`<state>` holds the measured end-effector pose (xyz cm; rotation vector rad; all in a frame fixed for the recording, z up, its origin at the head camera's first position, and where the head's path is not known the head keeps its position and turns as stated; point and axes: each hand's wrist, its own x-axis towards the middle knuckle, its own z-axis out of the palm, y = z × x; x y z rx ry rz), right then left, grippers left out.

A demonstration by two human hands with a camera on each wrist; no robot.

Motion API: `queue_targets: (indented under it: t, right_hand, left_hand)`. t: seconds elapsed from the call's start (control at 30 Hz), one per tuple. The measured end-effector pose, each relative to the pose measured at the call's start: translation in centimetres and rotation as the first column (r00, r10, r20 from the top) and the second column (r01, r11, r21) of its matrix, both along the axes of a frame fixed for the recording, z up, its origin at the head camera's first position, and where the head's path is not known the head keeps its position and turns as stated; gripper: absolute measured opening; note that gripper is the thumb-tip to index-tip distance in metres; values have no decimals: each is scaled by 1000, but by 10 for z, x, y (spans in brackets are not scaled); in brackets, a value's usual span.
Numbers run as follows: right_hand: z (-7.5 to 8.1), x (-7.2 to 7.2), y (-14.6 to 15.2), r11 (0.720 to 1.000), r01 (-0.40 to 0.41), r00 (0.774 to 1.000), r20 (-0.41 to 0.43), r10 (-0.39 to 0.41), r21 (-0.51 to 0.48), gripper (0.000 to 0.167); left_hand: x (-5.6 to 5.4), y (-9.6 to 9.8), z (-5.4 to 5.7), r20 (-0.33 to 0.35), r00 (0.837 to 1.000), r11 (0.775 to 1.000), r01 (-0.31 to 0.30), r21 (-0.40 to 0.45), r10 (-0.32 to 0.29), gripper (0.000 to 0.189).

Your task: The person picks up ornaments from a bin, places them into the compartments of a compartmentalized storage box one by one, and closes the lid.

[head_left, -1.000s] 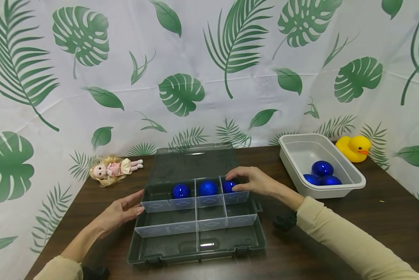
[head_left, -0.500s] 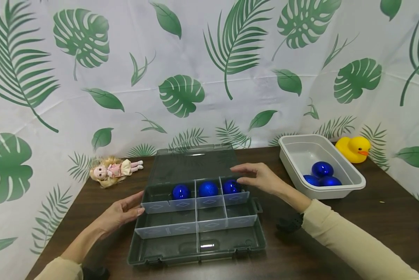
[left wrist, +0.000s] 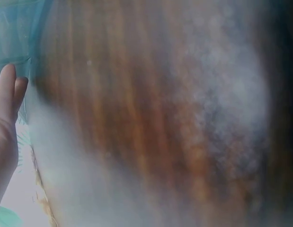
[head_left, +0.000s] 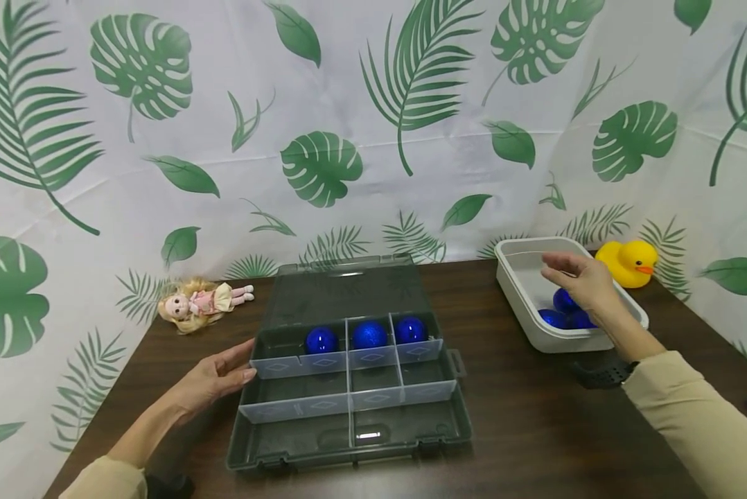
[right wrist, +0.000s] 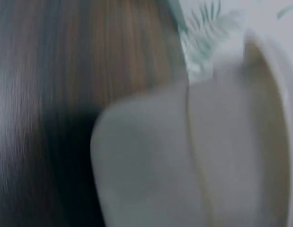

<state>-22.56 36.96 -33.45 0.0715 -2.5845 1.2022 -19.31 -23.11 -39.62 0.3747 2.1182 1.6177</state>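
Three balls in the box, three still in the tub; right hand empty, fingers parted; left hand relaxed against the box.

The divided case is standing on the table, its lid lying open behind it. Three balls are sitting in the case's rear row, one per compartment. The left hand is touching the case's left side, and a doll is lying left of its rear. Right of the case, a tub is holding more balls, the right hand is hovering over that tub, and a duck is sitting farther right; a cloth is hanging behind the case
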Motion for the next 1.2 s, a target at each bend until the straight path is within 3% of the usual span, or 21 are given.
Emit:
queue_targets:
  t: [0.13,0.37,0.53,0.77,1.07,1.2]
  right_hand:
    - [-5,2,24,990,70,990,115,-85,125,49]
    - [-8,2,34,977,93,975,179,-128,195,46]
    - [-7,0,35,971,60,967,229,-114,231,48]
    - [-8,-5,38,972,-16,924,376,-75,235,60]
    - [-9,-9,35,957,-27,920,383,-89,287,63]
    - [-4,-6,28,971,8,939,333,-89,238,64]
  left_hand:
    - [1,0,0,0,1000,1000,0,-2,0,76]
    - [1,1,1,8,1000,1000,-4,-2,4,76]
    - [0,1,0,18,1000,1000,-10,4,10,76]
    - [1,1,1,25,1000,1000,-18,0,18,76]
    - [3,1,0,26,999,1000,-19,9,19,77]
    - [1,1,0,24,1000,1000,-17,11,17,77]
